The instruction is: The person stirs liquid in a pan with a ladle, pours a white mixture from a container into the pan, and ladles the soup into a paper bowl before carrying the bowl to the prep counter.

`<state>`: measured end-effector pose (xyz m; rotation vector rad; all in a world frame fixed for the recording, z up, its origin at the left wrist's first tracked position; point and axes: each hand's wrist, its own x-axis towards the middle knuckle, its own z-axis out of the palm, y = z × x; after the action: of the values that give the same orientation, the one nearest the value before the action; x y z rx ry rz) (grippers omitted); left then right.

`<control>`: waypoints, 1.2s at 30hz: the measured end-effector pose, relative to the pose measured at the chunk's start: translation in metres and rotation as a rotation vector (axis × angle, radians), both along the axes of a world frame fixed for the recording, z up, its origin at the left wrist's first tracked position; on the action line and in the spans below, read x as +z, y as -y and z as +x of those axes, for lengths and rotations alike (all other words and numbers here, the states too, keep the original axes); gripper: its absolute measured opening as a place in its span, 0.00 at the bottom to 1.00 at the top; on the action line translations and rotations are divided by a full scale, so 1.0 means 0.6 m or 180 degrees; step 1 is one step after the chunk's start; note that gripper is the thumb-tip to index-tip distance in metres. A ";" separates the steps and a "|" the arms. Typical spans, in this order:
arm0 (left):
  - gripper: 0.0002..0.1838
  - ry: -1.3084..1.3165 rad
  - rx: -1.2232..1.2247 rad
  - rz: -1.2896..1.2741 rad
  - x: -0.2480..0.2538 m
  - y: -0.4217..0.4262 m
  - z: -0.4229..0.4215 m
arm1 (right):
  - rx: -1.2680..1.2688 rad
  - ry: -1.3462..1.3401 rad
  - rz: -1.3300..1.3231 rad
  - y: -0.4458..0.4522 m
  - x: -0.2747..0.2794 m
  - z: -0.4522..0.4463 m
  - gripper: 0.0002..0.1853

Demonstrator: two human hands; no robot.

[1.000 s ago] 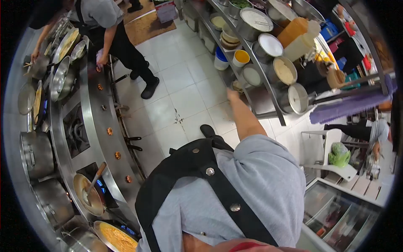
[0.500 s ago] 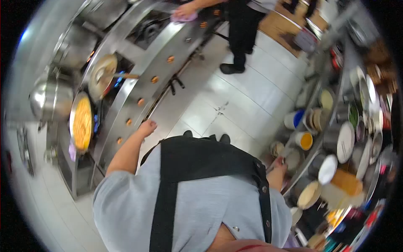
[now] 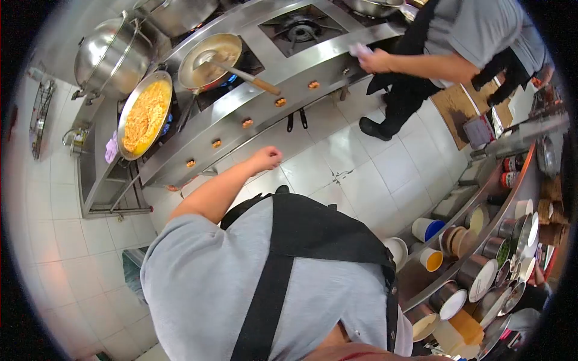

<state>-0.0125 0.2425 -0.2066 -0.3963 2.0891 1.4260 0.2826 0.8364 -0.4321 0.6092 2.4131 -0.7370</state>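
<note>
My left hand (image 3: 266, 158) hangs in the air in front of the stove, its fingers curled in with nothing visible in them. My right hand is out of view, hidden beyond my body. Nearest on the stove (image 3: 241, 102) is a frying pan (image 3: 208, 63) with a thin brownish residue, and a wooden-handled ladle (image 3: 247, 77) rests in it over a blue flame. Left of it, another pan (image 3: 122, 143) holds yellow-orange food (image 3: 146, 111) in sauce, also over a flame.
Large steel pots (image 3: 111, 57) stand behind the pans. A co-worker (image 3: 457, 36) at the right end of the stove holds a pale cloth (image 3: 360, 50). On my right, a shelf (image 3: 415, 292) carries several tubs and containers. Cardboard (image 3: 453, 114) lies on the tiled floor.
My view has turned, so the stove and pans sit further right. My right hand, earlier by the shelf, has left view. The co-worker's hand with the cloth has come off the stove front.
</note>
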 end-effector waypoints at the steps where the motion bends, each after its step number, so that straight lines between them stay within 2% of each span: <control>1: 0.13 0.0062 -0.0011 0.0170 0.006 -0.018 -0.001 | 0.0153 0.0041 0.0011 0.020 0.013 -0.029 0.16; 3: 0.13 0.0179 -0.0134 0.0395 0.016 -0.049 -0.001 | 0.0470 0.0084 0.0036 0.070 0.035 -0.093 0.15; 4: 0.14 0.0233 -0.0218 0.0563 0.012 -0.013 -0.028 | 0.0620 0.0085 0.0045 0.122 0.065 -0.138 0.15; 7: 0.18 0.0383 -0.0426 0.1005 0.006 -0.025 -0.032 | 0.1198 0.0081 0.0083 0.244 0.154 -0.251 0.14; 8: 0.18 0.0372 -0.0386 0.1046 0.003 -0.018 -0.034 | 0.1611 0.0042 0.0200 0.293 0.185 -0.293 0.14; 11: 0.25 0.0416 -0.0609 0.1174 0.004 0.016 -0.038 | 0.3559 -0.0410 0.0738 0.442 0.283 -0.413 0.13; 12: 0.25 0.0391 -0.0574 0.1212 0.009 0.033 -0.037 | 0.3130 -0.0152 0.0402 0.495 0.317 -0.447 0.13; 14: 0.28 0.0530 -0.0405 0.1148 0.017 0.070 -0.033 | -0.0806 0.0553 -0.1527 0.634 0.420 -0.500 0.15; 16: 0.28 0.0408 -0.0249 0.1350 0.006 0.118 -0.026 | -0.0612 0.0361 -0.2085 0.698 0.414 -0.534 0.17; 18: 0.24 0.0125 0.0471 0.1283 0.024 0.160 -0.011 | -0.0325 0.0523 -0.2152 0.759 0.436 -0.565 0.17; 19: 0.18 -0.0059 0.0855 0.1461 0.023 0.181 -0.004 | -0.0077 0.0680 -0.2234 0.789 0.450 -0.579 0.17; 24: 0.11 -0.0514 0.1617 0.1730 0.069 0.250 0.039 | 0.0829 0.0788 -0.2209 0.891 0.482 -0.626 0.17; 26: 0.12 -0.0706 0.2053 0.1936 0.090 0.267 0.052 | 0.1403 0.0833 -0.1930 0.922 0.534 -0.640 0.16; 27: 0.12 -0.0741 0.2084 0.1936 0.093 0.273 0.054 | 0.1753 0.0737 -0.1259 0.942 0.573 -0.647 0.16; 29: 0.13 -0.0741 0.2387 0.1994 0.096 0.282 0.059 | 0.3633 -0.2006 0.0546 0.959 0.613 -0.665 0.16; 30: 0.13 -0.0749 0.2425 0.1986 0.094 0.285 0.060 | 0.3191 -0.2142 0.0592 0.978 0.651 -0.670 0.16; 31: 0.13 -0.0779 0.2448 0.1944 0.089 0.290 0.056 | 0.3248 -0.2857 0.0568 0.986 0.659 -0.692 0.18; 33: 0.13 -0.0822 0.2642 0.1889 0.096 0.287 0.047 | 0.3535 -0.3456 0.1020 1.011 0.678 -0.734 0.21; 34: 0.13 -0.0847 0.2666 0.1882 0.099 0.285 0.042 | 0.3555 -0.3480 0.1004 1.017 0.667 -0.755 0.21; 36: 0.12 -0.1057 0.2828 0.1865 0.105 0.283 0.030 | 0.3226 -0.2357 0.1405 1.022 0.613 -0.800 0.25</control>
<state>0.0055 0.0729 -0.1436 -0.9555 1.6302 2.6676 -0.1971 0.2230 -0.0645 -0.8929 3.0390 0.0547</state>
